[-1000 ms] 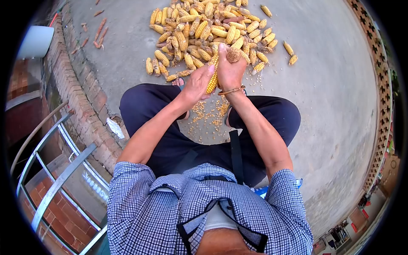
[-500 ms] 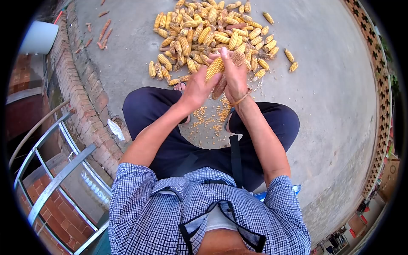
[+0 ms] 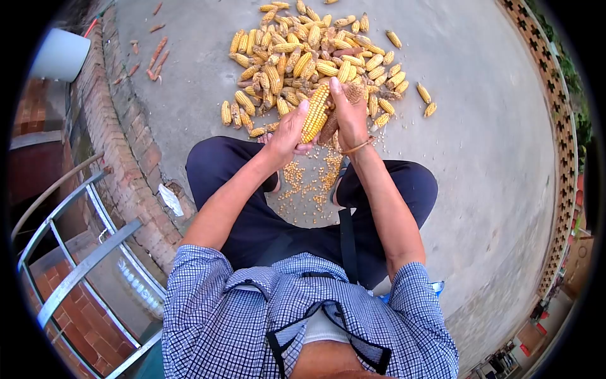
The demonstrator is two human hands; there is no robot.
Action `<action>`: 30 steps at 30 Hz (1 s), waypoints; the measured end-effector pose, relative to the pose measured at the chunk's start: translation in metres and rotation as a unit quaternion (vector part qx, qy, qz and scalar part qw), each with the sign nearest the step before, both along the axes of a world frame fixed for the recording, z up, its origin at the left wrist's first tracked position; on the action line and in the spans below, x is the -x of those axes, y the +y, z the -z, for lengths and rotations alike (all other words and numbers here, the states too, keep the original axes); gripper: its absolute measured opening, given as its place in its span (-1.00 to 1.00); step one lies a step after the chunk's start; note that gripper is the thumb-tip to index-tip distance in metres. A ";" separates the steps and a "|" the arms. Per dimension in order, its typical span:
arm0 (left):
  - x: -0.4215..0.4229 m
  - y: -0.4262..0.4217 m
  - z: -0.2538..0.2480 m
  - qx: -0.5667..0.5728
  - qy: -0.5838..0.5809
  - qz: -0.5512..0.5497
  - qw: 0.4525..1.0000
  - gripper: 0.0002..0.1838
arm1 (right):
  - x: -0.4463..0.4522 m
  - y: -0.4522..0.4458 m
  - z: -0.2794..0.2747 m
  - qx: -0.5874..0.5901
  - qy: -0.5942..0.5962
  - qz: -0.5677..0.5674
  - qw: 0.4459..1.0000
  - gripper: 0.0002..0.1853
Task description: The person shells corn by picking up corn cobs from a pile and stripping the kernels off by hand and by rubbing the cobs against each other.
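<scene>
My left hand (image 3: 290, 134) holds a yellow corn ear (image 3: 315, 114), tilted, its visible rows full of kernels; my right hand (image 3: 351, 119) grips a brown, stripped corncob (image 3: 329, 129) slanting just beside it.

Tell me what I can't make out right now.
All in the head view:
Corn ear: underside, turned away from the camera.
Left hand: most fingers, beneath the ear.
Bare cob: middle, covered by the right hand.
Corn pile: lower layers, under the top ears.
Blue item: mostly behind the right sleeve.
</scene>
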State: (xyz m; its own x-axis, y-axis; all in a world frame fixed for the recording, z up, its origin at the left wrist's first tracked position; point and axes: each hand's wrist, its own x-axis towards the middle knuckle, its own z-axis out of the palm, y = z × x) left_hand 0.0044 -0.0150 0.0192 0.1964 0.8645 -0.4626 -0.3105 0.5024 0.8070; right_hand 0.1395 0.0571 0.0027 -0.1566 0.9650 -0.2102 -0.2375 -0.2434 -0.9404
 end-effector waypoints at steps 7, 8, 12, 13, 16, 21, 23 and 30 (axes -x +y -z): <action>-0.013 0.002 0.020 -0.263 0.410 -0.084 0.869 -0.57 | 0.011 -0.020 -0.022 0.034 0.107 0.007 0.994 -0.64; -0.016 0.000 0.018 -0.248 0.391 -0.074 0.883 -0.56 | 0.017 -0.023 -0.018 0.019 0.062 0.032 0.997 -0.66; -0.021 -0.004 0.003 -0.180 0.365 -0.037 0.913 -0.51 | 0.029 -0.029 -0.020 0.003 -0.075 0.136 0.988 -0.79; -0.022 -0.005 0.005 -0.182 0.348 -0.037 0.919 -0.50 | 0.028 -0.029 -0.018 -0.002 -0.094 0.156 0.983 -0.80; -0.012 -0.004 0.034 -0.105 0.129 -0.053 0.985 -0.51 | 0.024 -0.027 0.004 -0.096 -0.163 0.146 0.971 -0.79; -0.005 -0.006 0.027 -0.034 0.012 -0.064 0.997 -0.54 | 0.022 -0.026 0.004 -0.126 -0.159 0.086 0.975 -0.79; -0.007 -0.005 0.015 -0.036 0.075 -0.083 0.993 -0.55 | 0.021 -0.023 0.001 -0.128 -0.140 0.066 0.980 -0.75; -0.011 -0.006 0.013 -0.250 0.413 -0.096 0.870 -0.61 | 0.015 -0.016 -0.023 0.016 0.102 0.027 0.994 -0.56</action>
